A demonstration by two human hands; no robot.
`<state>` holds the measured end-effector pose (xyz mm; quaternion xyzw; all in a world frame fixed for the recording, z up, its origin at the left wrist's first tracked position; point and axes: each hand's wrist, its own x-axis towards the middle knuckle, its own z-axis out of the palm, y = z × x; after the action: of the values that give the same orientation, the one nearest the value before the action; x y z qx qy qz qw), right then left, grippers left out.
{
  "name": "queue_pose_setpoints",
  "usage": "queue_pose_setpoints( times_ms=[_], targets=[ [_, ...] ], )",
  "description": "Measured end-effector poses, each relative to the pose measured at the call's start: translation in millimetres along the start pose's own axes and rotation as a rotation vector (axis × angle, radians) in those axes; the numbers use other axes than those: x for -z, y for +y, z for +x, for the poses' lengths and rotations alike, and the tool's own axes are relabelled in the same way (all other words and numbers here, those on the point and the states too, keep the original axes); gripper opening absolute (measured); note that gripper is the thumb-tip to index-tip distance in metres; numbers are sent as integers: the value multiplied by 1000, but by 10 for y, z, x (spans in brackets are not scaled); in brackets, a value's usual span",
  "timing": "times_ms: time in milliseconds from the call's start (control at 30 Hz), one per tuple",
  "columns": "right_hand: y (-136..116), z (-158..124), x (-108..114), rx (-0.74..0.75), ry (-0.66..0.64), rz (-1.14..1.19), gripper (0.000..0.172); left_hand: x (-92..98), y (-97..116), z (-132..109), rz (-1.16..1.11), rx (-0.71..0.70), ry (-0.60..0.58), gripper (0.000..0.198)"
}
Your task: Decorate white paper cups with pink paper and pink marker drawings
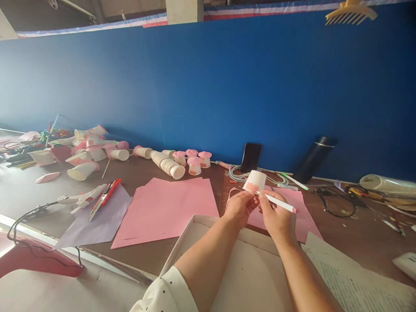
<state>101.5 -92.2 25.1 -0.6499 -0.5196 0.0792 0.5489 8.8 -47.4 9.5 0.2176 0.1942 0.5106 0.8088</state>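
My left hand (241, 209) is closed around the lower side of an upside-down white paper cup (258, 177). An orange-pink patch (252, 187) shows on the cup's side, close to my fingers. In my right hand (280, 216) is a white marker (277, 202) with a pink end, its other end reaching the cup near the patch. Whether the tip touches the cup I cannot tell. Beneath both hands lies a pink paper sheet (307, 216), partly hidden by them.
Pink sheets (169, 212), a box cutter (104, 198) and a glue gun (82, 198) lie to the left. Behind are stacked paper cups (167, 165) and several pink-topped cups (194, 166). A phone (251, 157) and black bottle (314, 159) lean on the blue wall. A shallow box (253, 271) sits in front.
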Motion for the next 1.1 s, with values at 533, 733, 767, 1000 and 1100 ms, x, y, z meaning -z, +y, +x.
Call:
queue_pose_setpoints(
  times_ms=[533,733,767,1000,1100],
  targets=[
    [11,-12,-4,32,6,-21,40,1,5,12,-5,-13,3,8],
    [17,-13,-1,-20,11,-50,38,7,-7,18,-15,-16,0,8],
    [17,-13,0,-19,13,-51,38,6,-6,17,-15,-14,2,8],
    [-23,-5,5,18,33,-6,39,3,-7,7,6,-16,-20,11],
    [-30,-4,4,15,44,0,39,-1,-3,3,8,-9,-14,11]
  ],
)
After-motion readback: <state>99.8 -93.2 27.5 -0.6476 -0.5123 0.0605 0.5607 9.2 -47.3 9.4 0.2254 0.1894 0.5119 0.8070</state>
